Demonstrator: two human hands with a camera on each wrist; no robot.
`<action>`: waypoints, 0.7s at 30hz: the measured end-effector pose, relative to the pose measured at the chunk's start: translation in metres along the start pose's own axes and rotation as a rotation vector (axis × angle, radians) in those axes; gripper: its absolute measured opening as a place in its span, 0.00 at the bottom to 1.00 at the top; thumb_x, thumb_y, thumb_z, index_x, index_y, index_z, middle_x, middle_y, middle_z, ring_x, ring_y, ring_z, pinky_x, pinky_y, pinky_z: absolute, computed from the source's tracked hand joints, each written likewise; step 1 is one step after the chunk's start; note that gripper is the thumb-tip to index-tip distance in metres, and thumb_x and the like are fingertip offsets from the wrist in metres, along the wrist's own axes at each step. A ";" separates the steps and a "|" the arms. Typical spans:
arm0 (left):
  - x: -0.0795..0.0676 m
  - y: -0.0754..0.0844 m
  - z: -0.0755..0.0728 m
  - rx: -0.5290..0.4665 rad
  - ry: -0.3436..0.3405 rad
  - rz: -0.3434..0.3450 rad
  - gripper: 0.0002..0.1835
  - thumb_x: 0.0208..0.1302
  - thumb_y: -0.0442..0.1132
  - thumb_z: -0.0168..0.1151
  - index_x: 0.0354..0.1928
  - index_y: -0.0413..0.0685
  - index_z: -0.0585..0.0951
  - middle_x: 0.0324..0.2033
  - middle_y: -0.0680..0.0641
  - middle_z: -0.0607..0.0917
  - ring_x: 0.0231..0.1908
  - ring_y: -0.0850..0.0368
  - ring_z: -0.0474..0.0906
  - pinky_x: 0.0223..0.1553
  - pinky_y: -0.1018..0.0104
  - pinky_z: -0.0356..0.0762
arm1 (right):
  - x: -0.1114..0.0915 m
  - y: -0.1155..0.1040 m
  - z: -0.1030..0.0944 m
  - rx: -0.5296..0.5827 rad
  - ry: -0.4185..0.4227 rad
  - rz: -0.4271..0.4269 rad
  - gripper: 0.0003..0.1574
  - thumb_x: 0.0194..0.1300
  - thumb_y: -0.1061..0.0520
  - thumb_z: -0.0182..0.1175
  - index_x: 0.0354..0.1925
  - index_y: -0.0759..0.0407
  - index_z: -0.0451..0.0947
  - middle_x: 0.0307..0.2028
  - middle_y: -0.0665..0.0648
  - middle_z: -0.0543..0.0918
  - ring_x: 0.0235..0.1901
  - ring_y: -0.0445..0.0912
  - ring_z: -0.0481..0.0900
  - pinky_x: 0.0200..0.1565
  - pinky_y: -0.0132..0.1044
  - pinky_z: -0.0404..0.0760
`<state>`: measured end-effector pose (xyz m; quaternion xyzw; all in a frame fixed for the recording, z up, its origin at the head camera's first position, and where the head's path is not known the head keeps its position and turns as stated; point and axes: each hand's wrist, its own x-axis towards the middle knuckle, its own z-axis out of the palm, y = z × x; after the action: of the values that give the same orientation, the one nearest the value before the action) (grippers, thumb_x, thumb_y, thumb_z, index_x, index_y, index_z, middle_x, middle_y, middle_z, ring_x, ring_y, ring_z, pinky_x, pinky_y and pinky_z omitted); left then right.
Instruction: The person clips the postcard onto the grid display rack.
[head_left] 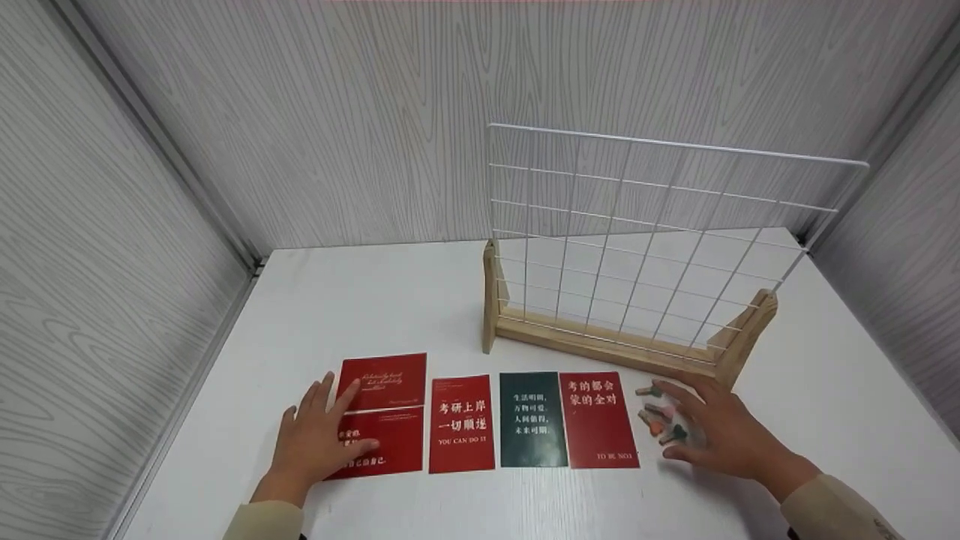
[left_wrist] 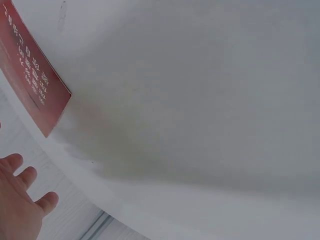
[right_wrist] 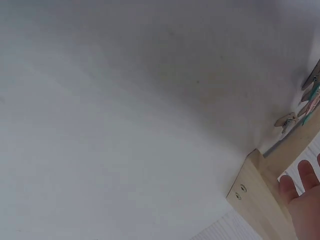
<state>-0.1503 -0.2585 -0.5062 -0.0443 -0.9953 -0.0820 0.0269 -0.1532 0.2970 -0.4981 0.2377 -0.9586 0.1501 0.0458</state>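
We count five cards on the desk: four red, one green. The two at left lie long axis along the near edge; the other three run from near edge toward far. The left hand, fingers apart, is over the two left cards. Several clips lie between the right hand's parted thumb and forefinger; we cannot tell contact. One rack stands beyond, toward the right edge.

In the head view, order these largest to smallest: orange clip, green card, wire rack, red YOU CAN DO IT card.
1. Wire rack
2. Green card and red YOU CAN DO IT card: too alike to rank
3. Orange clip
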 end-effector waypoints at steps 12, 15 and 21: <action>-0.012 -0.008 -0.001 -0.026 0.004 0.023 0.54 0.29 0.71 0.60 0.63 0.57 0.58 0.61 0.42 0.55 0.58 0.42 0.49 0.49 0.39 0.51 | -0.018 0.008 0.004 0.005 -0.051 0.067 0.57 0.33 0.27 0.60 0.62 0.37 0.52 0.58 0.48 0.58 0.55 0.47 0.57 0.48 0.55 0.63; -0.013 -0.009 -0.001 -0.039 0.003 0.028 0.53 0.29 0.70 0.60 0.62 0.57 0.59 0.60 0.42 0.56 0.57 0.43 0.50 0.49 0.40 0.53 | -0.020 0.010 0.005 0.012 -0.056 0.077 0.57 0.33 0.28 0.62 0.62 0.38 0.53 0.57 0.49 0.60 0.54 0.48 0.58 0.48 0.54 0.64; -0.014 -0.014 0.000 -0.054 -0.004 0.042 0.52 0.29 0.69 0.61 0.62 0.56 0.60 0.59 0.43 0.59 0.57 0.45 0.53 0.49 0.40 0.55 | -0.022 0.015 0.005 -0.002 -0.089 0.102 0.56 0.35 0.31 0.64 0.61 0.41 0.53 0.55 0.52 0.61 0.53 0.50 0.59 0.48 0.51 0.66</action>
<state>-0.1372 -0.2735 -0.5093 -0.0661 -0.9916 -0.1080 0.0257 -0.1403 0.3177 -0.5103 0.1949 -0.9707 0.1407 -0.0045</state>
